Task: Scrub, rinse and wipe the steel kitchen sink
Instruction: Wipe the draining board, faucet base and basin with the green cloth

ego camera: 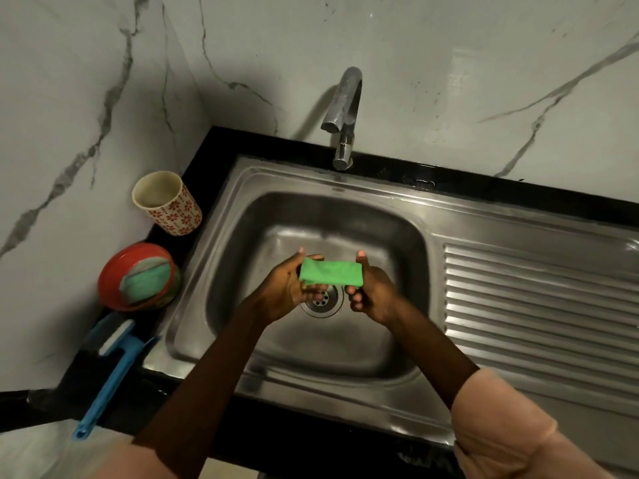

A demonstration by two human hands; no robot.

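A folded green cloth is held over the middle of the steel sink, just above the round drain. My left hand grips the cloth's left end, thumb on top. My right hand grips its right end, with the fingers curled under it. The steel tap stands at the back of the basin, and no water runs from it.
A ribbed steel drainboard extends to the right of the basin. On the black counter at the left stand a flower-patterned cup, a red bowl holding a green scrub pad, and a blue-handled brush. Marble wall panels rise behind and to the left.
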